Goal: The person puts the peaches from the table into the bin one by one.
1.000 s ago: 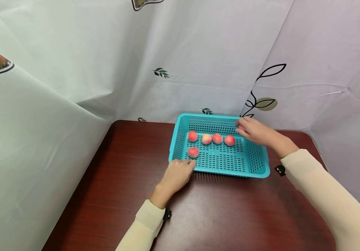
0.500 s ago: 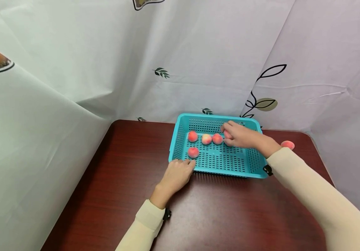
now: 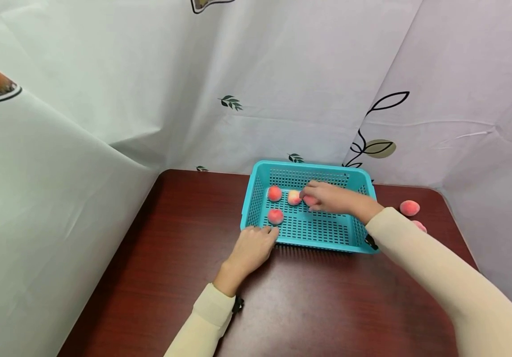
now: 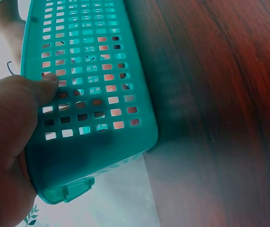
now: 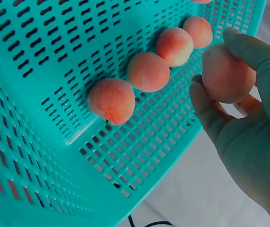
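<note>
My left hand (image 3: 251, 248) grips the front left rim of a turquoise plastic basket (image 3: 323, 243). In the left wrist view its thumb presses the slotted outer wall (image 4: 82, 158); the fingers over the rim are hidden. My right hand (image 3: 329, 197) is over the basket, holding a peach (image 5: 228, 75) between thumb and fingers, apart from the others. Below it, the right wrist view shows a row with a red peach (image 5: 111, 101), a second peach (image 5: 148, 72), a yellowish peach (image 5: 174, 46) and a farther peach (image 5: 197, 32). Another peach (image 3: 276, 216) lies near my left hand.
On the dark red wooden table (image 3: 184, 238), a loose peach (image 3: 410, 208) lies right of the basket. A second loose peach (image 3: 419, 226) is partly hidden by my right sleeve. A pale printed curtain (image 3: 283, 99) hangs behind the table and along both sides.
My right hand has moved left across the basket, carrying the peach. Two peaches on the table at the right have come into view from behind the arm. The left hand has stayed still.
</note>
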The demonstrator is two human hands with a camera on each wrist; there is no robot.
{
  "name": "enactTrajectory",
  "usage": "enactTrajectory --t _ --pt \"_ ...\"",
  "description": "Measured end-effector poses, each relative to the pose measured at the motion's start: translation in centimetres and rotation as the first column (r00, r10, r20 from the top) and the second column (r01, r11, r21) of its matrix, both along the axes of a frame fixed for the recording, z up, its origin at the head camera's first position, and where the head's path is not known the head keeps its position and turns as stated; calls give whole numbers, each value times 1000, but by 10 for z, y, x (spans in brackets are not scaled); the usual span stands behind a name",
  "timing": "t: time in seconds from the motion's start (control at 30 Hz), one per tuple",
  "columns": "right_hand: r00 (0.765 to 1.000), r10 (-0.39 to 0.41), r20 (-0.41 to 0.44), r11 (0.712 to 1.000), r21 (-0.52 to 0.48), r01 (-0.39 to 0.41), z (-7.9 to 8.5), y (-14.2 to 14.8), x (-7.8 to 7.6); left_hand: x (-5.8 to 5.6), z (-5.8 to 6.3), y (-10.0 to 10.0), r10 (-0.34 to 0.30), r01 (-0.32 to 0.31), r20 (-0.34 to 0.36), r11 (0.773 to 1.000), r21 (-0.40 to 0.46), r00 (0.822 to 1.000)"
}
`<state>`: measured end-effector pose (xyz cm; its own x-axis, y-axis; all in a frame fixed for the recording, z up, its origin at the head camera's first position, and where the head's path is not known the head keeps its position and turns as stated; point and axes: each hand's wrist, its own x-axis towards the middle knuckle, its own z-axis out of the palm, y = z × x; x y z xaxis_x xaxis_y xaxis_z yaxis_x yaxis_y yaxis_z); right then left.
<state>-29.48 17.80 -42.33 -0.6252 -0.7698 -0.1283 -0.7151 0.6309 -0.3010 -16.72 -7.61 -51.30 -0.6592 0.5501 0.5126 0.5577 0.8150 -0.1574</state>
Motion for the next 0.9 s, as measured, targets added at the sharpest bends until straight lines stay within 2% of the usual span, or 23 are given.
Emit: enactTrajectory --t 0.13,0.33,0.6,0.8,0.9 --pt "999 50 -4 998 22 -50 -4 -6 -1 1 1 0 5 -5 6 1000 -4 1000" --pt "997 26 66 997 68 -30 -6 -19 0 0 1 0 12 -11 6 1000 -17 1000" --pt "992 59 115 991 117 -72 -12 -33 0 1 1 -1 6 -6 13 1000 -12 1000" --pt "989 48 140 973 218 -78 -19 -41 -3 1 1 -1 -2 2 -1 1000 1 1000" --pt "988 74 133 964 245 -105 -22 -44 -4 0 2 -1 -13 13 -18 1000 5 1000"
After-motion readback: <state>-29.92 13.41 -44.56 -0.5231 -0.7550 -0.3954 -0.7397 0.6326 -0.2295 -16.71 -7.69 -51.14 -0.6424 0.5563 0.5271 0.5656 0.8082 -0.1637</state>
